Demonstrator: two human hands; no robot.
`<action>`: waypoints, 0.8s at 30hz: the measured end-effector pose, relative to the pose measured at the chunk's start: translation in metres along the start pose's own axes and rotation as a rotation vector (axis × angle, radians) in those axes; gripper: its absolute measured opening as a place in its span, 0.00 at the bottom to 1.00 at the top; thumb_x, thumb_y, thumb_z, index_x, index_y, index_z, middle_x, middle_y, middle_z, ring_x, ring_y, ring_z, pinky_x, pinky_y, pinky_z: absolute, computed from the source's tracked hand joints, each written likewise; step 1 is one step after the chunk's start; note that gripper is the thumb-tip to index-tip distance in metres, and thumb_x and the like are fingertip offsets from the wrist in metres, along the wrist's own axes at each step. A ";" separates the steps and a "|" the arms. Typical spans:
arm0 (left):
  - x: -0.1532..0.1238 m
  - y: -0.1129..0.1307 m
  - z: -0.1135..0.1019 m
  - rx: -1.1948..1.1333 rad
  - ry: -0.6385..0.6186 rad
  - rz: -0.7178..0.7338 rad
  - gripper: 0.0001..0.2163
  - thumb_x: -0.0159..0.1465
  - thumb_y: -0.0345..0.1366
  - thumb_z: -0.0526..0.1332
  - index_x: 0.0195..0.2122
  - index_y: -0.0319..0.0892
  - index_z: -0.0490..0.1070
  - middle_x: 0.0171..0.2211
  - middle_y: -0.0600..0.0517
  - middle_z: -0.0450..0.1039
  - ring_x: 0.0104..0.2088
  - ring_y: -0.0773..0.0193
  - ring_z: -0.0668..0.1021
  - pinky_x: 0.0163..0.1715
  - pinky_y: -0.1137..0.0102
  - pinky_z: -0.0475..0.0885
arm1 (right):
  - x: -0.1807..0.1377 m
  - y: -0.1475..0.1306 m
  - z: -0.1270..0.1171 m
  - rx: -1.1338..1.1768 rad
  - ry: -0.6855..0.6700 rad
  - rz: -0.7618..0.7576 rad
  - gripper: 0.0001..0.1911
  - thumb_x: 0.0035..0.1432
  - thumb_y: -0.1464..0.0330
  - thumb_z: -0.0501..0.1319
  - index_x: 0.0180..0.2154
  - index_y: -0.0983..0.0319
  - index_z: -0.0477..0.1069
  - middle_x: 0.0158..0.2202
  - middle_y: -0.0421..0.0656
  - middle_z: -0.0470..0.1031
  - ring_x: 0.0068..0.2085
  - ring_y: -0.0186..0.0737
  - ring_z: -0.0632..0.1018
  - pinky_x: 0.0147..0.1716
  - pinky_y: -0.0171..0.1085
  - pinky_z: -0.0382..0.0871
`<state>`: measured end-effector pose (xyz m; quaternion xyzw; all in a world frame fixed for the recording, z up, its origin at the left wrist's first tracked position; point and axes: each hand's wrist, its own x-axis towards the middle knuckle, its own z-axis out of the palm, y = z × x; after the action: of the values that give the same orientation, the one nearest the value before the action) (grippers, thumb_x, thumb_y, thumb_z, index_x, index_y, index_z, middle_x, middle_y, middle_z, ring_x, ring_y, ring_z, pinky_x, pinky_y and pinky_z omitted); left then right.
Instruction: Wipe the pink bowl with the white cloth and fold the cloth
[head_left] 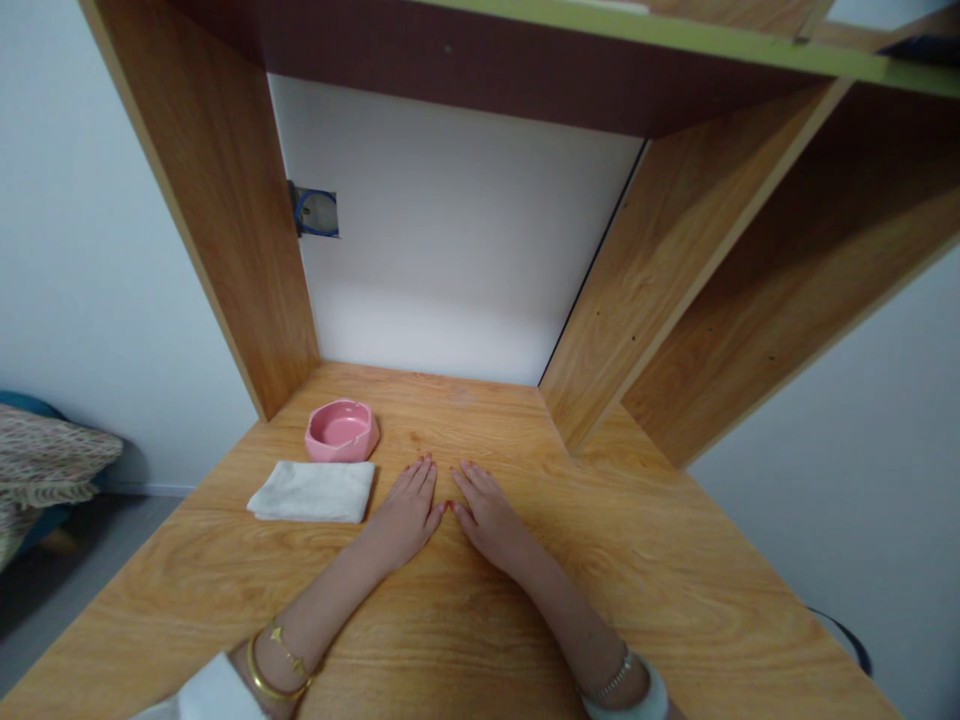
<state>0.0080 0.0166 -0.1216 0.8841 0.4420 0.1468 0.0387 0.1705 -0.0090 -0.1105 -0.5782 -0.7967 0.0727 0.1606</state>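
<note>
Nearest me, white sleeves at both forearms: left cuff (214,690), right cuff (651,692). Gold bangle (259,682) and a finer gold chain (283,645) on my left wrist; slim bracelet (619,675) on my right.

Both grips lie wide, palms down, flat on the wood-grain counter (450,640). Left grip (409,512) and right grip (487,508) angle inward, fingers pointing away from me; thumb tips close together, contact between them I cannot tell.

Just left of my left grip: folded white cloth (315,490), lying flat. Right behind it, pink faceted bowl (341,452), upright; whether the two touch, I cannot tell.

Farther off, wooden uprights left (217,200) and right (675,250) flank a white back panel (465,230). Square cutout (319,213) at the panel's left edge, blue cable showing. Dark-bottomed shelf (450,60) spans above.
</note>
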 end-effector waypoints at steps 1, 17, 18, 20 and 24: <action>0.000 0.000 0.000 -0.003 0.003 0.002 0.25 0.64 0.42 0.42 0.56 0.27 0.54 0.58 0.36 0.52 0.59 0.55 0.56 0.56 0.61 0.56 | 0.000 0.000 0.000 -0.001 0.004 -0.002 0.24 0.58 0.67 0.47 0.55 0.71 0.59 0.57 0.53 0.58 0.59 0.46 0.57 0.57 0.46 0.50; 0.000 -0.001 0.002 -0.028 0.013 0.007 0.25 0.64 0.42 0.42 0.56 0.27 0.54 0.58 0.36 0.52 0.59 0.56 0.56 0.56 0.61 0.55 | 0.000 -0.002 -0.004 -0.006 -0.004 -0.001 0.24 0.58 0.67 0.47 0.54 0.72 0.60 0.57 0.55 0.58 0.59 0.46 0.57 0.57 0.46 0.50; 0.000 -0.001 0.002 -0.024 0.007 0.006 0.25 0.64 0.42 0.42 0.56 0.27 0.54 0.58 0.36 0.52 0.59 0.56 0.56 0.56 0.61 0.55 | 0.000 -0.002 -0.004 -0.004 -0.004 -0.002 0.24 0.58 0.67 0.47 0.54 0.72 0.60 0.57 0.55 0.58 0.59 0.46 0.57 0.57 0.46 0.50; 0.000 0.000 0.001 -0.012 -0.008 0.002 0.25 0.64 0.41 0.42 0.56 0.26 0.54 0.59 0.35 0.51 0.59 0.55 0.56 0.56 0.61 0.55 | 0.000 -0.002 -0.003 -0.002 -0.002 -0.003 0.24 0.58 0.67 0.47 0.54 0.72 0.60 0.57 0.55 0.58 0.59 0.46 0.57 0.57 0.46 0.50; 0.000 0.000 -0.001 -0.006 0.001 0.005 0.25 0.64 0.41 0.42 0.56 0.27 0.54 0.58 0.36 0.52 0.59 0.55 0.56 0.56 0.61 0.56 | 0.000 -0.001 -0.001 0.002 0.009 -0.003 0.24 0.58 0.68 0.47 0.54 0.70 0.60 0.57 0.54 0.59 0.59 0.46 0.57 0.57 0.47 0.51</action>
<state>0.0076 0.0162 -0.1208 0.8850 0.4393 0.1487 0.0406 0.1701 -0.0093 -0.1095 -0.5772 -0.7967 0.0704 0.1650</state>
